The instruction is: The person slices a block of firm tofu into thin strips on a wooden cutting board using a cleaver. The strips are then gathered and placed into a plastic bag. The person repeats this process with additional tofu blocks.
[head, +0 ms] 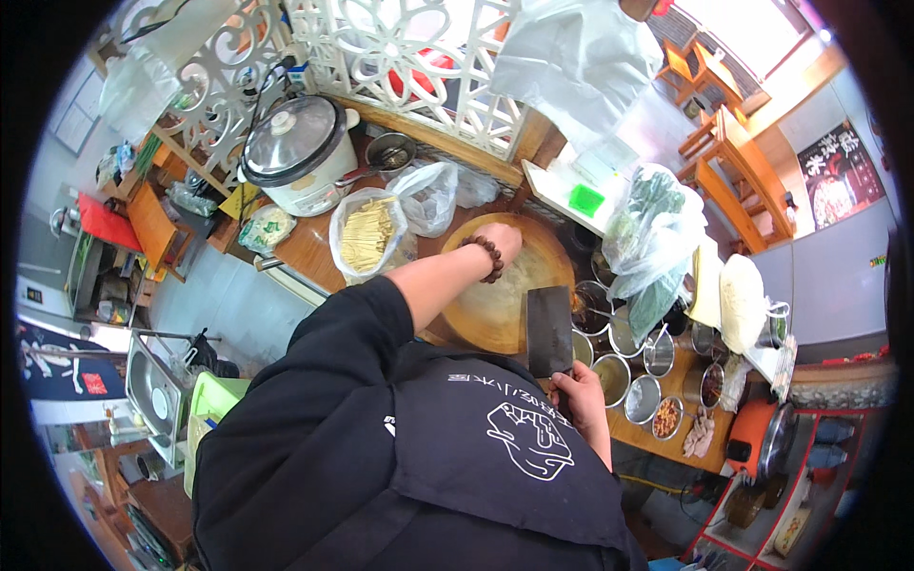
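Observation:
My right hand [580, 397] grips the handle of a cleaver [549, 332]. Its broad dark blade lies flat to view over the near right edge of a round wooden chopping board [477, 318]. At the far side of that board is my left hand [502, 240], with a brown bead bracelet [485, 258] around the wrist. The fingers point away and are hidden behind the back of the hand, so whether they hold anything cannot be seen. Left of the board stands an open plastic bag [367, 235] of pale yellow strips, perhaps cut tofu skin or noodles.
Several metal pots [657, 353] crowd the counter to the right, one holding peanuts [668, 417]. A rice cooker [300, 153] stands at the far left beside a small metal pan [390, 153]. Bagged leafy greens [653, 214] rest at the right. A white lattice screen [407, 50] borders the back.

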Demonstrator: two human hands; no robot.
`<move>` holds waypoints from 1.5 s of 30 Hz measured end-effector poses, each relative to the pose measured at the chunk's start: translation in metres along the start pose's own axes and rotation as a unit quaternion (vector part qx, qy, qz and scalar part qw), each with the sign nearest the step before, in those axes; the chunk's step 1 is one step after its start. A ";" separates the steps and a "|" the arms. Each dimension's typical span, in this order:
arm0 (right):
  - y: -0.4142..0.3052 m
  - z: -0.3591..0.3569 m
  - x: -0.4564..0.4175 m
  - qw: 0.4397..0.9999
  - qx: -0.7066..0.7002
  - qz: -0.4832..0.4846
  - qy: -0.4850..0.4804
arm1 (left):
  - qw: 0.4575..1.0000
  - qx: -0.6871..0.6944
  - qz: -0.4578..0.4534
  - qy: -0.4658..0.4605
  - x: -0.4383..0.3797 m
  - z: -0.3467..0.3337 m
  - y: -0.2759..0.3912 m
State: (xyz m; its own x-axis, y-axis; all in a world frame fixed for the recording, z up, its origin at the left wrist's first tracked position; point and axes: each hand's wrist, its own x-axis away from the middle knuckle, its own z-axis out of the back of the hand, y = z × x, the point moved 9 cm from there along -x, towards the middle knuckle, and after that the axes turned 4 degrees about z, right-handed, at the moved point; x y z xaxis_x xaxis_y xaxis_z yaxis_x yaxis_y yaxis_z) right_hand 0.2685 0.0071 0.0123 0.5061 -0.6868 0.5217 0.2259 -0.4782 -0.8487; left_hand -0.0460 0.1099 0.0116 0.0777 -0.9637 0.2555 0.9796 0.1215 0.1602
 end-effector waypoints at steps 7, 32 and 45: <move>-0.076 -0.043 -0.039 0.889 0.400 0.213 0.074 | 0.968 0.126 0.175 0.130 0.100 0.020 -0.128; -0.066 -0.341 -0.267 0.920 0.356 0.156 -0.045 | 0.887 0.262 0.295 0.240 0.179 -0.040 -0.343; -0.073 -0.256 -0.247 0.908 0.386 0.160 0.023 | 0.817 0.471 0.201 0.264 0.194 0.009 -0.279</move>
State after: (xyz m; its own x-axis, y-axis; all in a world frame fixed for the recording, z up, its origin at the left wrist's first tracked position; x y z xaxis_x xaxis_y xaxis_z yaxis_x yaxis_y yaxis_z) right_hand -0.0862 0.0712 -0.0325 0.6170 -0.7538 0.2259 0.5992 0.2640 -0.7558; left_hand -0.3055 -0.1093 0.0250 0.6708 -0.7392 0.0595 0.2982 0.3423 0.8910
